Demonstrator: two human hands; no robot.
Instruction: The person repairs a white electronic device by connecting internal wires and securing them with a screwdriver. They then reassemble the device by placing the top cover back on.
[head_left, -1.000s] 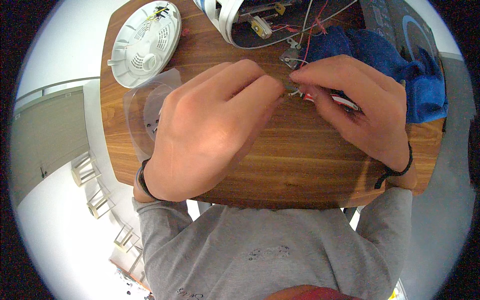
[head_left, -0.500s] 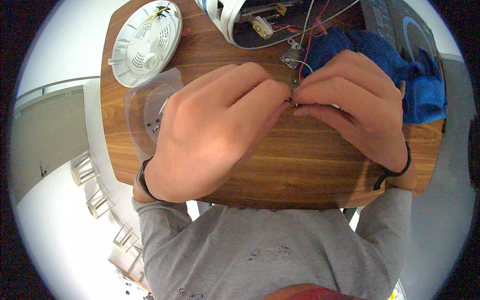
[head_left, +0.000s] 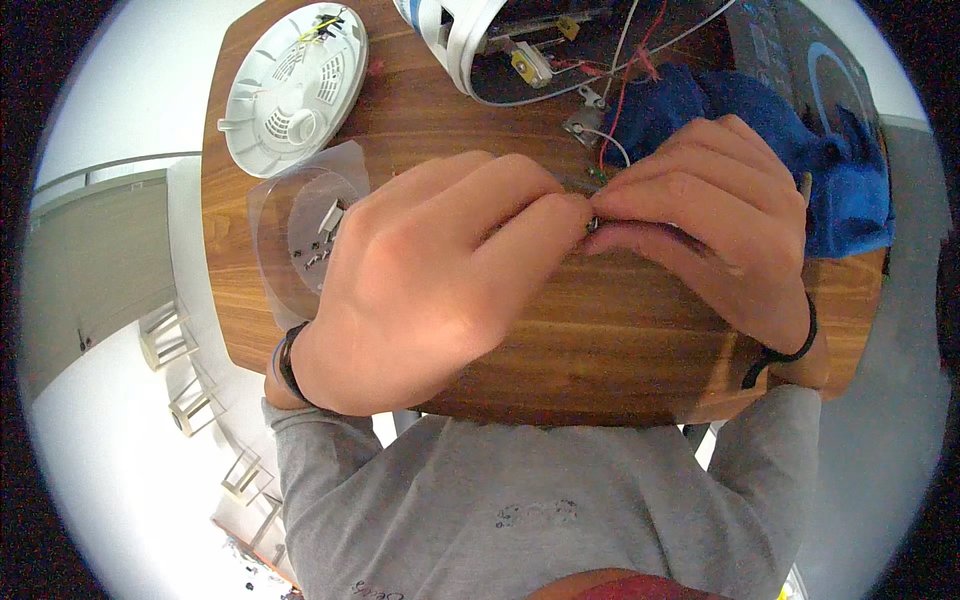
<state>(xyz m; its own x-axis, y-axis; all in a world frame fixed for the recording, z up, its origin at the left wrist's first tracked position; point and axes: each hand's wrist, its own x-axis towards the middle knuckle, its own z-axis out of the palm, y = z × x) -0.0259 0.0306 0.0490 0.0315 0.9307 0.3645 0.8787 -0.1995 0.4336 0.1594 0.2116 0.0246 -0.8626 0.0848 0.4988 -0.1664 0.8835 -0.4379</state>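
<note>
Right hand (head_left: 710, 225) tightly pinches a small part (head_left: 593, 224), probably light, stiff, best held edgewise; left hand (head_left: 430, 265): grip hidden, can't tell.

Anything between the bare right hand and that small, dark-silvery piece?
Nothing visible: the small, dark-silvery piece sits at the fingertips of the bare right hand. The bare left hand is close beside it; fingers hide part of the piece.

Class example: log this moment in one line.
left hand: at small part, grip hidden | right hand: pinching it | nearby: blue cloth, white cover, clear tray
</note>
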